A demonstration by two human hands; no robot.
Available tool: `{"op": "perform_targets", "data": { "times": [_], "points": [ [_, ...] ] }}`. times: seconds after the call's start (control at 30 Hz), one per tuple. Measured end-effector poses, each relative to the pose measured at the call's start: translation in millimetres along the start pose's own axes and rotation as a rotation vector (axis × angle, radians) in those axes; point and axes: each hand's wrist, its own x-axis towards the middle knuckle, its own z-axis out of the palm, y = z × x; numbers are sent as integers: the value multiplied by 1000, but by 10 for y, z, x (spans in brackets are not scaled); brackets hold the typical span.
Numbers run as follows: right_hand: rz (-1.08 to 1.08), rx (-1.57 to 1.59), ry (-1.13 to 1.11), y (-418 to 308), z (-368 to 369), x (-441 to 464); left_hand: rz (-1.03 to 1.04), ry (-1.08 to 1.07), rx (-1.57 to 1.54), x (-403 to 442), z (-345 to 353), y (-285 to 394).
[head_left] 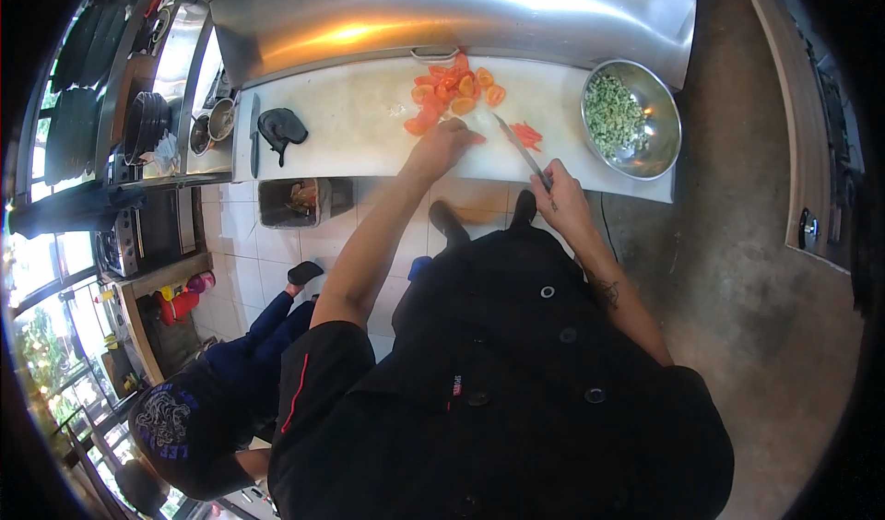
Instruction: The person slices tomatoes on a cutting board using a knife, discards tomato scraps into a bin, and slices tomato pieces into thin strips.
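A knife is gripped by its handle in my right hand, its blade slanting up and left over the white cutting board. My left hand is closed at the board's near side, with a red tomato piece showing at its fingertips. Just beyond that hand lies a pile of cut tomatoes, some red and some orange. Thin red tomato strips rest to the right of the blade. At the board's right end stands a steel bowl holding chopped green and white pieces.
On the board's left end are a second knife and a crumpled black item. A lined bin stands below the front edge. Another person bends low at the left. A steel panel backs the counter.
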Motion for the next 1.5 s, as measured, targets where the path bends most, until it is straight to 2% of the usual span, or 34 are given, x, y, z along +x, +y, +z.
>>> {"op": "perform_targets", "data": {
  "times": [0.07,0.13,0.2,0.27,0.3,0.37,0.47,0.77,1.0,1.1,1.17,1.3,1.37,1.5],
  "points": [
    [7,-42,-7,-65,37,-13,16,4,-84,-103,77,88],
    [-45,-76,9,-6,105,-17,181,86,121,-183,110,171],
    [-106,-115,24,46,153,-19,169,101,180,-199,102,253],
    [-134,-184,-34,30,191,-21,51,-142,176,-198,75,286],
    [-131,-185,-35,10,210,-24,51,-144,172,-206,133,237],
    [-137,-277,-85,-68,227,-26,215,30,180,-220,236,141],
    [-156,-277,-60,-24,338,-21,165,-34,166,-201,243,177],
    [-197,-305,-66,46,442,-44,204,-2,104,-170,277,153],
    [-146,-316,-77,192,600,18,207,18,92,-174,268,182],
    [-73,-303,-96,46,656,205,235,51,60,-183,254,209],
    [77,-317,-219,-218,575,338,233,51,69,-196,268,193],
    [64,-294,-217,-60,637,395,221,87,34,-225,317,167],
    [-28,-238,-103,5,682,348,187,71,56,-237,316,191],
    [-43,-270,-109,-1,670,288,188,89,53,-251,329,176]
  ]
}}
